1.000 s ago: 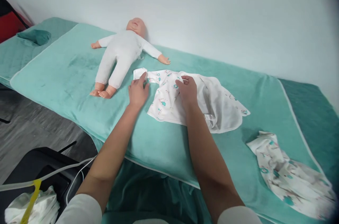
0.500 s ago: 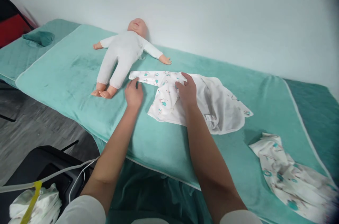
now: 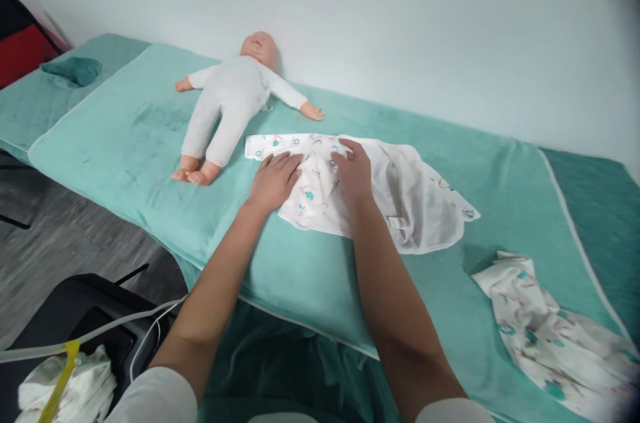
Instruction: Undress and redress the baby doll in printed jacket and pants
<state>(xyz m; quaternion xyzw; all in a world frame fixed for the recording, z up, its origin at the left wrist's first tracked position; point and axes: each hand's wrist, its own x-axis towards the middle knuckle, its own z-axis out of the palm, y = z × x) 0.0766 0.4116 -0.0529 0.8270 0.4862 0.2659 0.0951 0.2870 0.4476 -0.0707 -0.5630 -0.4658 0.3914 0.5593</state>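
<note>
A white baby garment (image 3: 400,186) with a small teal print lies spread on the teal mat (image 3: 125,136), one sleeve stretched out to the left. My left hand (image 3: 274,179) lies flat and open on the garment's left part, just below that sleeve. My right hand (image 3: 353,171) rests on the garment's middle, fingers bent down onto the cloth. A baby doll (image 3: 227,103) in a white suit lies on its back a little to the left, its feet close to the sleeve's end.
A second printed garment (image 3: 555,333) lies crumpled at the mat's right end. A folded teal cloth (image 3: 73,69) sits far left. Below the bed are a black case (image 3: 75,313) and a white bundle with a yellow strap (image 3: 65,386). The wall runs behind.
My left hand has pulled the sleeve out straight to the left, then moved right onto the garment's body. My right hand has stayed on the garment's middle.
</note>
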